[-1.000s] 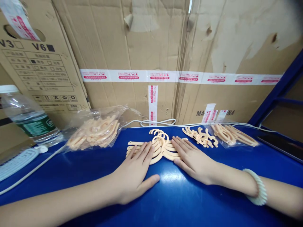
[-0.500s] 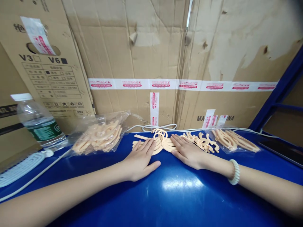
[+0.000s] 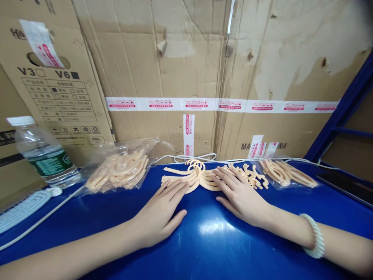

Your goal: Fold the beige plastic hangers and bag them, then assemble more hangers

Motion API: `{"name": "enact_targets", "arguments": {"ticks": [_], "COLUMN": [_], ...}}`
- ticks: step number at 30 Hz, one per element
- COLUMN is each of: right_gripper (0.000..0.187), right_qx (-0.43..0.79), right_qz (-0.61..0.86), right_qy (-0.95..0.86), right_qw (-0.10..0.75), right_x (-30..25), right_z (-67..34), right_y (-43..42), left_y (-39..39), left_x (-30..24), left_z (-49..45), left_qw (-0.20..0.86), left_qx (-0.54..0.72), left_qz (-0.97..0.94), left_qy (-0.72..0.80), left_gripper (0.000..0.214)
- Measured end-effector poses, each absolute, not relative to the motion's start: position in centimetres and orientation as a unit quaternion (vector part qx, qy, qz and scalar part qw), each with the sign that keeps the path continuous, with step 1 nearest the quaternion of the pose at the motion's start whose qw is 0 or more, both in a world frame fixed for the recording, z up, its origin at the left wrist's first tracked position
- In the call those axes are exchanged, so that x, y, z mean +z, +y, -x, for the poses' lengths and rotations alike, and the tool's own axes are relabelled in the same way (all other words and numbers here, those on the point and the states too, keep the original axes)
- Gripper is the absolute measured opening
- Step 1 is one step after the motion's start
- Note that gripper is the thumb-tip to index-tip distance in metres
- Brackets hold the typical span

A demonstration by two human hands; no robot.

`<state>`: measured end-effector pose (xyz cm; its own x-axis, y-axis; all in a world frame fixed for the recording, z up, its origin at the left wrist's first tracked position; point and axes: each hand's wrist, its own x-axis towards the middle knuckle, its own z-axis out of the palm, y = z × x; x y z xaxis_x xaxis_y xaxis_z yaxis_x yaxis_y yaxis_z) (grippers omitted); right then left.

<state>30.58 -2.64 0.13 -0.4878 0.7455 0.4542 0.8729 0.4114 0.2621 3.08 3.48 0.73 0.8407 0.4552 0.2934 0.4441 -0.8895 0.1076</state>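
Several cream, curved plastic pieces that look like hanger parts [image 3: 208,182] lie fanned out on the blue table [image 3: 201,252], with ring or hook shapes at their middle. My left hand [image 3: 163,210] rests flat at the left side of the fan, fingers stretched over the lower pieces. Across from it, my right hand [image 3: 240,196] lies with fingers extended over the right side; its wrist wears a pale coiled band [image 3: 314,236]. Behind the right fingers is a pile of small wavy cream pieces [image 3: 253,175], partly hidden. Neither hand grips anything.
Clear bags of cream parts lie at left [image 3: 119,171] and right [image 3: 287,173]. A water bottle [image 3: 43,151], a pale blue hairbrush [image 3: 26,208] and a white cable [image 3: 40,217] are at left. A dark phone-like slab [image 3: 346,190] lies at right. Cardboard [image 3: 163,74] stands behind.
Both hands have drawn back toward me, the left also moving left and the right slightly right. More of the fanned cream pieces shows between them.
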Motion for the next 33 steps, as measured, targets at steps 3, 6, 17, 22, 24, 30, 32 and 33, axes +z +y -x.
{"name": "enact_targets", "arguments": {"ticks": [3,6,17,22,24,30,32,33], "right_gripper": [0.035,0.028,0.026,0.025,0.026,0.026,0.025,0.025], "right_qx": [-0.238,-0.23,-0.135,-0.121,-0.117,-0.116,-0.116,-0.115], "right_qz": [0.454,0.412,0.435,0.44,0.443,0.437,0.437,0.438], "right_qy": [-0.844,-0.862,-0.864,-0.863,-0.863,-0.865,-0.865,-0.865], "right_qw": [0.157,0.186,0.214,0.216,0.215,0.218,0.218,0.218], "right_x": [0.4,0.6,0.3,0.3,0.3,0.4,0.4,0.4], "right_z": [-30.7,-30.8,-31.4,-31.4,-31.3,-31.3,-31.3,-31.3], "right_y": [-3.6,-4.1,-3.9,-3.9,-3.9,-4.0,-4.0,-4.0], "left_y": [3.3,3.4,3.5,3.5,3.4,3.3,3.4,3.4], "left_x": [0.7,0.6,0.2,0.3,0.4,0.7,0.6,0.6], "left_z": [-2.7,-2.8,-2.8,-2.8,-2.8,-2.7,-2.7,-2.7], "left_qw": [0.018,0.022,0.058,0.053,0.047,0.028,0.026,0.025], "left_qx": [0.203,0.243,0.263,0.267,0.259,0.234,0.235,0.234], "left_qz": [-0.957,-0.95,-0.942,-0.941,-0.943,-0.949,-0.948,-0.948], "left_qy": [0.206,0.196,0.2,0.199,0.202,0.211,0.211,0.213], "left_gripper": [0.046,0.04,0.032,0.03,0.03,0.03,0.029,0.028]}}
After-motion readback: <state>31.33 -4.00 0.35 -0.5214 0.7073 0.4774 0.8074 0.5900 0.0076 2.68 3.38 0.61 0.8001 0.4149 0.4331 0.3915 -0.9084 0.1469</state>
